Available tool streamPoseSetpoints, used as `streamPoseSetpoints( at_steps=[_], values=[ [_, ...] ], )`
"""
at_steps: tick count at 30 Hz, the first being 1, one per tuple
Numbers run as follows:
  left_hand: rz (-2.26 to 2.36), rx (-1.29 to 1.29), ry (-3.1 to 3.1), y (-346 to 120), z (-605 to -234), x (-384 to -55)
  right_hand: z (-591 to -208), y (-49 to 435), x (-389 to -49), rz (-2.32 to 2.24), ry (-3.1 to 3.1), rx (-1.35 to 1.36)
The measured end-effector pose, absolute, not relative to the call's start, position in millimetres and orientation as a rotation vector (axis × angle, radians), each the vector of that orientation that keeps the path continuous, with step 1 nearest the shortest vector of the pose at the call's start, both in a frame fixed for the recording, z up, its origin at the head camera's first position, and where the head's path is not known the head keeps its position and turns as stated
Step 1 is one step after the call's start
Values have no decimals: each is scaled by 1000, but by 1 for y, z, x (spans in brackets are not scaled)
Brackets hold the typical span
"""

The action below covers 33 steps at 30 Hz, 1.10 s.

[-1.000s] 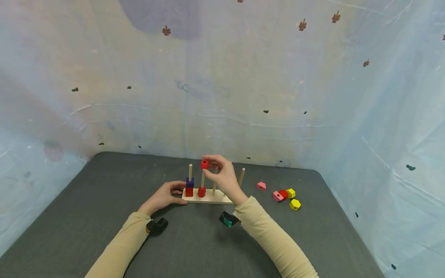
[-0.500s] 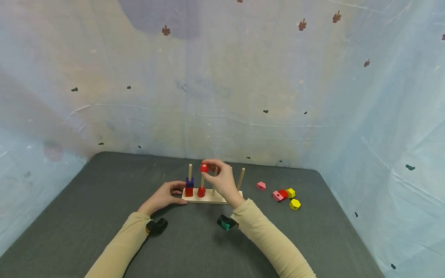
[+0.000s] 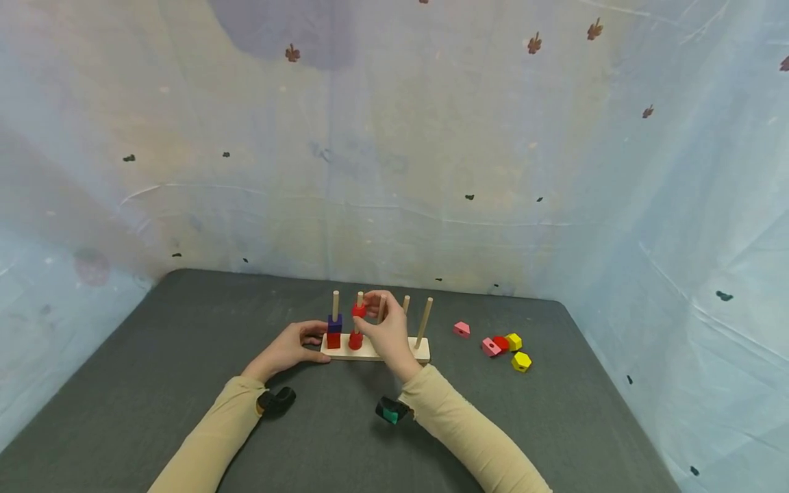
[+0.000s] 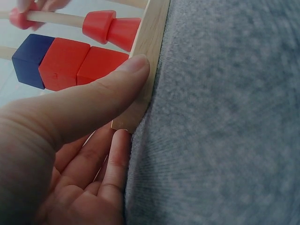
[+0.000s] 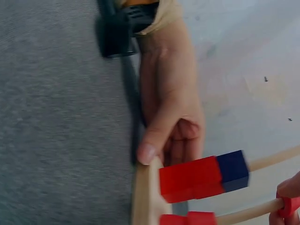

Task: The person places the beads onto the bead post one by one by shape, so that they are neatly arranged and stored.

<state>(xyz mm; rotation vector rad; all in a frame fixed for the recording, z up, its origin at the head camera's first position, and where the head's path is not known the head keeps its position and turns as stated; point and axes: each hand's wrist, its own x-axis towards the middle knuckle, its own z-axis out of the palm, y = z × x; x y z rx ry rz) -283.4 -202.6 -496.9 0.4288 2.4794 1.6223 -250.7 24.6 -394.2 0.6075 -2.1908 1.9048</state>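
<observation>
A wooden peg board (image 3: 354, 354) with several upright pegs stands on the table. My left hand (image 3: 288, 349) grips its left end, the thumb (image 4: 112, 89) on the front edge and the fingers behind. On the first peg, a blue cube (image 4: 32, 61) sits above two red cubes (image 4: 65, 63). Two red tapered beads (image 4: 110, 28) lie at the foot of the second peg. Higher on that peg, my right hand (image 3: 390, 337) pinches another red bead (image 3: 359, 311), with the peg's tip showing above it. The right hand partly hides the middle pegs.
To the right of the board lie loose beads: a pink one (image 3: 461, 330) by itself, then another pink bead (image 3: 491, 347), a red bead (image 3: 502, 344) and two yellow beads (image 3: 521, 362) close together. A patterned curtain (image 3: 394, 171) hangs behind the dark table (image 3: 333, 438).
My right hand has lowered the red bead from above the second peg onto its upper part. The left hand has stayed at the board's end.
</observation>
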Motion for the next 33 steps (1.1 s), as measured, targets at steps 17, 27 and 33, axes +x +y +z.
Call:
streamPoseSetpoints(
  at_steps=[17,27,33],
  values=[
    [1603,402,2502,-203,-496,-283,-436,24,-267,1970,-2327,478],
    [1610,396,2495,-202,-498,-283,-451,25,-269,1988,-2342,497],
    [1613,401,2498,-201,-497,-282,-435,29,-258,2025,-2329,559]
  ],
)
